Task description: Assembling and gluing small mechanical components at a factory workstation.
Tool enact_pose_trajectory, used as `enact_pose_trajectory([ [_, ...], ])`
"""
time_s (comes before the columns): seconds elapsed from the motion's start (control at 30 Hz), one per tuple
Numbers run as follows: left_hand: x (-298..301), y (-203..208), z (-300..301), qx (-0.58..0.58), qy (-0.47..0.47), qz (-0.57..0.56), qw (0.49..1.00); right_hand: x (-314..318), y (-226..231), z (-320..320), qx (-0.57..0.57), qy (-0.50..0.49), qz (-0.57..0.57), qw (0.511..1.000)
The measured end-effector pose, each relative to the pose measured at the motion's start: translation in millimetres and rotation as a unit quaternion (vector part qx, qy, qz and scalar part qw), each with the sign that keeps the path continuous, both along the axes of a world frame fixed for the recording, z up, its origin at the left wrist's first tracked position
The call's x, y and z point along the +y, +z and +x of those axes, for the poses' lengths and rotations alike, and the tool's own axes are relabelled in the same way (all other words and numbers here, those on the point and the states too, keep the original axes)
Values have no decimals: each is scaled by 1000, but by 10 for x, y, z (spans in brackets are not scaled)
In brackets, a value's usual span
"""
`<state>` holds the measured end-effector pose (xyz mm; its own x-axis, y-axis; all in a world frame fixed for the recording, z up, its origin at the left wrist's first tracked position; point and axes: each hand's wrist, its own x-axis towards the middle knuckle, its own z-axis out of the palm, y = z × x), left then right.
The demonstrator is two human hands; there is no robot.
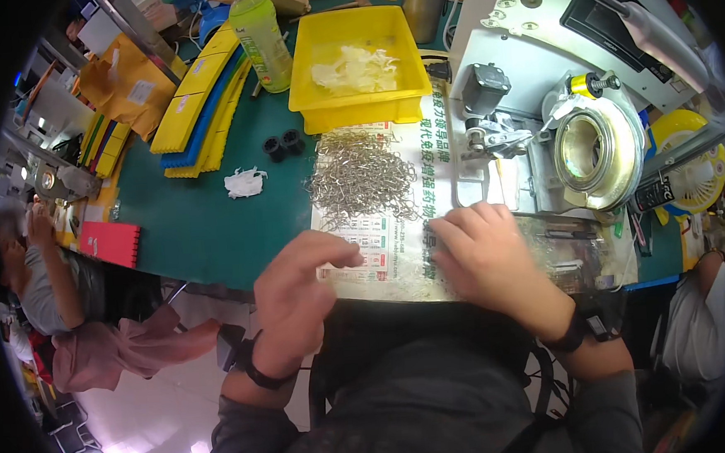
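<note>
A heap of small bent metal hook-like pieces (359, 177) lies on a printed paper sheet (418, 260) in the middle of the table. My left hand (296, 293) hovers at the near table edge, left of the paper, its thumb and index finger apart and nothing visible between them. Just right of the heap, above the paper, is my right hand (489, 256). Its fingers curve downward with the thumb apart from the index finger; its palm side is hidden. Beyond the heap stands a yellow plastic bin (364, 114) containing crumpled whitish scraps (357, 69).
A white machine (527, 59) with a round metal bowl (582, 151) stands at right. Two black spools (283, 144), white crumpled material (245, 183), a green drink bottle (260, 42) and stacked yellow and blue strips (201, 103) lie leftward. Another person (54, 278) sits far left.
</note>
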<state>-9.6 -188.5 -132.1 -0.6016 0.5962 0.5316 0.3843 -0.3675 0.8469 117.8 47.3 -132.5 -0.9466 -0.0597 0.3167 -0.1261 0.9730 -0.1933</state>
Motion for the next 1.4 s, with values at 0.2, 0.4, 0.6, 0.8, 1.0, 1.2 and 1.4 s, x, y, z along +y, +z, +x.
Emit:
enact_pose_trajectory([
  [0.2, 87, -330, -40, -81, 29, -100, 991, -55, -56, -67, -21, 4, 3, 1000],
  [0.4, 74, -349, -87, -52, 27, -102, 993, 22, -46, 75, 35, -3, -13, 999],
  [0.6, 73, -330, -100, -53, 49, -146, 987, -26, 21, -260, -50, -33, 71, 996],
  [0.8, 105, -346, -32, -38, 72, -150, 985, -42, 70, -416, -136, -4, 196, 971],
  [1.0, 169, -254, 58, -64, 28, -180, 981, 146, -3, -271, 52, -42, 8, 998],
  [1.2, 518, -15, 166, -94, 6, -170, 981, 57, 90, -147, 24, -79, -533, 842],
  [1.4, 955, -23, 213, -256, -57, -116, 958, 7, 59, -68, 80, -42, -671, 736],
])
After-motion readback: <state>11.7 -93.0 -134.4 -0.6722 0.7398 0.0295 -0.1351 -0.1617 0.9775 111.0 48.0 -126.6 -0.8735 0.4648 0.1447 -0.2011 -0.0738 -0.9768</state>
